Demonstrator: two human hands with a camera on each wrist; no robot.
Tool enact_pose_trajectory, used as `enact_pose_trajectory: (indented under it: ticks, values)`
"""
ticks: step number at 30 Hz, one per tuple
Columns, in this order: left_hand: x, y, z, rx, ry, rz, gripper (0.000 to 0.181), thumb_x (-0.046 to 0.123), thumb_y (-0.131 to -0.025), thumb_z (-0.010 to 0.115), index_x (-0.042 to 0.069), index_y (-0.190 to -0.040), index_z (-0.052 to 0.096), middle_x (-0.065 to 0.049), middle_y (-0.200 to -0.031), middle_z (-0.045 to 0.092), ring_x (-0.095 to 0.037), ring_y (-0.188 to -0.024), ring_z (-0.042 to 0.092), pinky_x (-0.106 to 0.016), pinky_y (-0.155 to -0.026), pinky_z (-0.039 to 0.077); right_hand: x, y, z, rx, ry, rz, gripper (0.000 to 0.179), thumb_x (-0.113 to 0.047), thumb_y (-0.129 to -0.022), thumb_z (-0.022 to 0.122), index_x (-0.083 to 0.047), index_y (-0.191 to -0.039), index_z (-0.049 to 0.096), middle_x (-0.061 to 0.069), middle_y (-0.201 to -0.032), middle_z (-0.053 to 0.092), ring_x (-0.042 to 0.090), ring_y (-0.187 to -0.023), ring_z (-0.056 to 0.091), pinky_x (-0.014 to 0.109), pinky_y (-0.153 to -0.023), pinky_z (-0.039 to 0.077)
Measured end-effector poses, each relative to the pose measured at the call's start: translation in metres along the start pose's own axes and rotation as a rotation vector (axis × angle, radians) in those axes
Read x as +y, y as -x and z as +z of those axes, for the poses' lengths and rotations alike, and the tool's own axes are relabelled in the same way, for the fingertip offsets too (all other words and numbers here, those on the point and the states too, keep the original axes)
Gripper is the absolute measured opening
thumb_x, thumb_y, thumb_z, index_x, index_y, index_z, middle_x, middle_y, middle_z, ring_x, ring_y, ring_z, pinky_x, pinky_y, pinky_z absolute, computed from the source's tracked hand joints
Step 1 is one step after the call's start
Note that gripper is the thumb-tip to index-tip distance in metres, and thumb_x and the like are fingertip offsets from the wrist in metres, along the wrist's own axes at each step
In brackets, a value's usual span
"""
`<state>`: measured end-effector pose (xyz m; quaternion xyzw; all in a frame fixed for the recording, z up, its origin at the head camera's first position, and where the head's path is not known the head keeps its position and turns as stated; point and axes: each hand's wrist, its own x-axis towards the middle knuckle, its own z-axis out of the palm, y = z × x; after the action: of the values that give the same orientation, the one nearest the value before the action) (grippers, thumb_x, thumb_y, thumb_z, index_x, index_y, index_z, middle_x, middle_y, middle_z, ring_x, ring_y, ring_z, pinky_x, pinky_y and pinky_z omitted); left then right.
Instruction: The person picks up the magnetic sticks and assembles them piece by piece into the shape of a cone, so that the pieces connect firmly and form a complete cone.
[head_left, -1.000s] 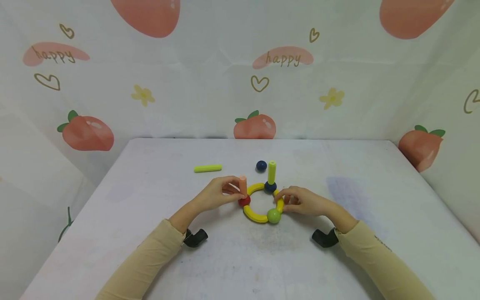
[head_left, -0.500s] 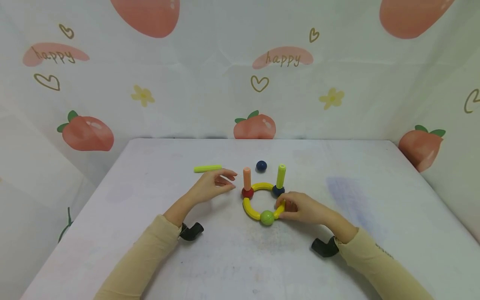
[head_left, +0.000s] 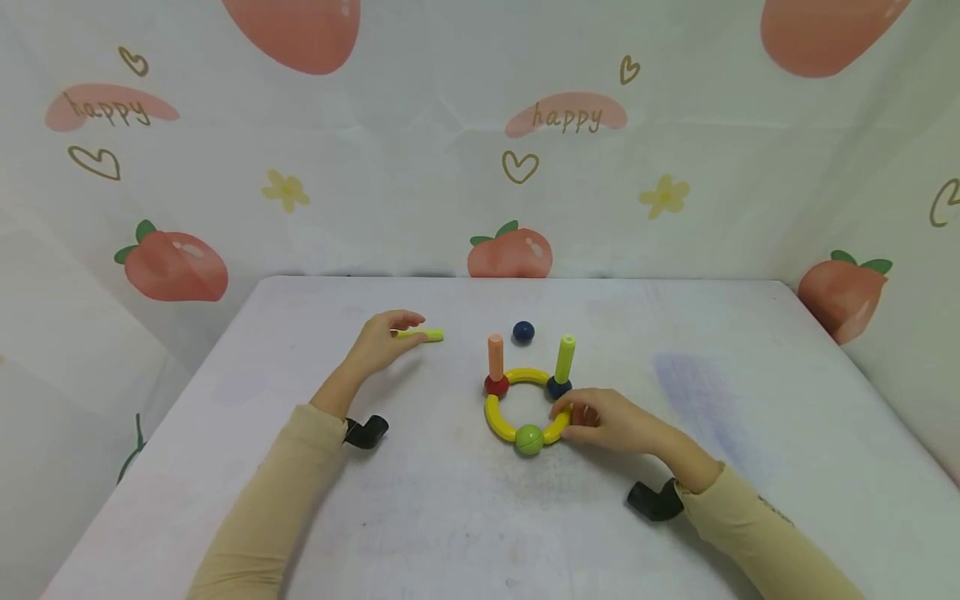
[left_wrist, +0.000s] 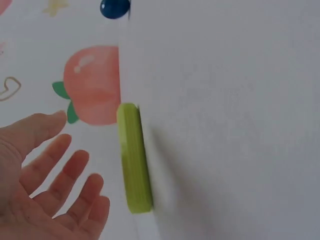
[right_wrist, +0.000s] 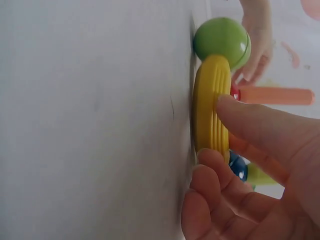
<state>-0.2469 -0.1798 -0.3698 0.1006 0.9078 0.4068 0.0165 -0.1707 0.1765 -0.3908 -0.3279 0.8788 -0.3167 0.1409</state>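
While right hand (head_left: pixel 611 421) pinches yellow arc (right_wrist: pixel 207 110), left hand (head_left: pixel 377 343) has moved near lying lime rod (left_wrist: pixel 134 157); its grip released.

White table (head_left: pixel 450 517) | lime stick (head_left: pixel 433 336) | loose blue ball (head_left: pixel 523 332) | yellow ring (head_left: pixel 498 421) joined by three balls (head_left: pixel 529 440)

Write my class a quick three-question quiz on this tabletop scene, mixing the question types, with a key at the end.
1. Multiple choice: the orange rod stands upright on a ball of which colour?
A) green
B) red
C) dark blue

2. True or false: the loose dark blue ball lies outside the ring.

3. Fill the gap: the right hand holds a curved piece whose colour is ____.

Key: 1. B, the red ball. 2. True. 3. Yellow.
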Motion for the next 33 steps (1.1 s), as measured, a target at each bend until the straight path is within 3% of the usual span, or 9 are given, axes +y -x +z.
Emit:
enact_pose_trajectory:
  ticks: [8,12,17,21,27,33]
  values:
    - [-0.012,0.000,-0.008,-0.057,-0.084,-0.104,0.040,0.019,-0.091,0.058,0.002,-0.127,0.055,-0.022,-0.139,0.045,-0.041,-0.131,0.038,-0.054,-0.108,0.031,0.004,0.000,-0.005,0.036,0.001,0.015,0.026,-0.018,-0.086,0.066,-0.010,-0.111,0.062,0.001,-0.085,0.061,0.004,-0.067,0.051,0.020,-0.063,0.046]
    - [-0.015,0.000,-0.008,-0.098,-0.110,-0.135,0.043,0.020,-0.091,0.058,0.004,-0.130,0.053,-0.023,-0.141,0.043,-0.040,-0.131,0.037,-0.053,-0.107,0.031,0.005,-0.001,-0.006,0.028,-0.002,0.033,0.028,-0.018,-0.086,0.066,-0.009,-0.113,0.062,0.002,-0.086,0.062,0.004,-0.068,0.051,0.020,-0.063,0.046]
    - [-0.015,0.000,-0.009,-0.109,-0.094,-0.154,0.041,0.016,-0.088,0.061,0.002,-0.127,0.055,-0.022,-0.133,0.051,-0.037,-0.120,0.049,-0.042,-0.089,0.047,0.006,-0.001,-0.006,0.026,-0.005,0.032,0.029,-0.018,-0.085,0.067,-0.009,-0.113,0.062,0.001,-0.085,0.061,0.004,-0.067,0.051,0.020,-0.063,0.046]
    - [-0.015,0.000,-0.009,-0.111,-0.093,-0.159,0.041,0.014,-0.086,0.064,-0.002,-0.123,0.057,-0.023,-0.123,0.057,-0.034,-0.108,0.055,-0.030,-0.075,0.049,0.006,-0.001,-0.006,0.028,-0.007,0.032,0.029,-0.017,-0.085,0.067,-0.009,-0.112,0.062,0.001,-0.084,0.061,0.004,-0.067,0.050,0.020,-0.062,0.045]
    - [-0.017,-0.002,-0.007,-0.108,-0.102,-0.158,0.039,0.011,-0.085,0.065,-0.006,-0.119,0.058,-0.024,-0.113,0.060,-0.033,-0.103,0.058,-0.028,-0.074,0.050,0.006,-0.002,-0.006,0.023,-0.016,0.028,0.029,-0.017,-0.085,0.068,-0.008,-0.112,0.062,0.001,-0.084,0.060,0.004,-0.066,0.049,0.019,-0.062,0.045]
    - [-0.019,0.000,-0.007,-0.108,-0.100,-0.148,0.035,0.011,-0.086,0.063,-0.004,-0.119,0.060,-0.023,-0.115,0.061,-0.034,-0.104,0.058,-0.027,-0.070,0.051,0.005,-0.002,-0.005,0.020,-0.015,0.029,0.029,-0.017,-0.085,0.068,-0.008,-0.112,0.061,0.001,-0.085,0.060,0.003,-0.066,0.049,0.019,-0.062,0.045]
